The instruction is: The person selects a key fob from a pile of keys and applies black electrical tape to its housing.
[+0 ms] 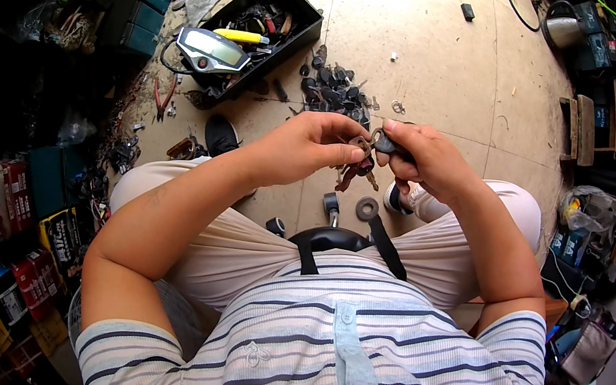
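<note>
In the middle of the head view, my left hand (324,146) is closed on a bunch of keys (356,168) with dangling brownish-red pieces. My right hand (418,154) pinches a dark key head (388,142) joined to a metal ring beside the bunch. The two hands are close together above my lap. A heap of black key heads and small parts (330,89) lies on the floor just beyond them.
A black bin (286,57) holds tools and a meter display (211,52). Pliers (163,101) lie left. Crowded boxes and tools (48,262) line both sides. My knees flank a stool base (329,237) with casters and a strap with a washer (367,209).
</note>
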{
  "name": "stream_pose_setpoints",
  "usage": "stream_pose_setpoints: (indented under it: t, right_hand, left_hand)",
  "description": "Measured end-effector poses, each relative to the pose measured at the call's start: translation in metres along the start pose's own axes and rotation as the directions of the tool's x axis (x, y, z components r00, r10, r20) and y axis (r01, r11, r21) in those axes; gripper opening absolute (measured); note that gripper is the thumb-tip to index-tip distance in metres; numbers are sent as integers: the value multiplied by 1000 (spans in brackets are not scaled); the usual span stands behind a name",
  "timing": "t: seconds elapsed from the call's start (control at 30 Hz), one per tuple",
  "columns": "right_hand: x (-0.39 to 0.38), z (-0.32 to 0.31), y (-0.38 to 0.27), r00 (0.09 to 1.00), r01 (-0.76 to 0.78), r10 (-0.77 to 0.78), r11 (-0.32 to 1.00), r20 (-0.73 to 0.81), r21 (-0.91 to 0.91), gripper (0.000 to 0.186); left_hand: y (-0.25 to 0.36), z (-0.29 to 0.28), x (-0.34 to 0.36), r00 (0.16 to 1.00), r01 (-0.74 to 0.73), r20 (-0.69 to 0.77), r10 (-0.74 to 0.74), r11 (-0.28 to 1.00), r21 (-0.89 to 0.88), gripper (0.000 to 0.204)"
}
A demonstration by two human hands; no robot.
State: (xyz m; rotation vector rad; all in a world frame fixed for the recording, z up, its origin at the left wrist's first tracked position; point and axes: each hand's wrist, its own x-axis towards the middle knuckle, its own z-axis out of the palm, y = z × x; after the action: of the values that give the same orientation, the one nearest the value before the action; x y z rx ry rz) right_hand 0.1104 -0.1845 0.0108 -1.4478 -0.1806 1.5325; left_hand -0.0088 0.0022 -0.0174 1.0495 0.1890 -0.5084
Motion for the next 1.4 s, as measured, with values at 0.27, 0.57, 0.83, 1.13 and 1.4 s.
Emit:
stream_pose_setpoints:
  t: [0.27, 0.57, 0.83, 1.13, 1.4]
  right_hand:
    - [6, -5, 7, 999, -37, 37, 999, -12, 17, 41]
    - [14, -2, 12, 996, 10, -14, 999, -92, -50, 30]
    - [15, 2, 19, 761, 498, -648, 600, -16, -627, 10]
    - [14, 1, 17, 726, 536, -673, 425, 141, -729, 9]
    - [9, 4, 13, 820, 491, -559, 575, 125, -654, 9]
  left_hand:
    - [6, 5, -2, 995, 71, -67, -68, 997, 42, 29]
    - [5, 8, -5, 988, 60, -150, -34, 982, 176, 30]
    - [1, 2, -8, 985, 52, -175, -10, 971, 235, 30]
    - [0, 4, -10, 981, 95, -190, -31, 936, 338, 31]
    - [-2, 10, -14, 948, -41, -201, 247, 721, 692, 29]
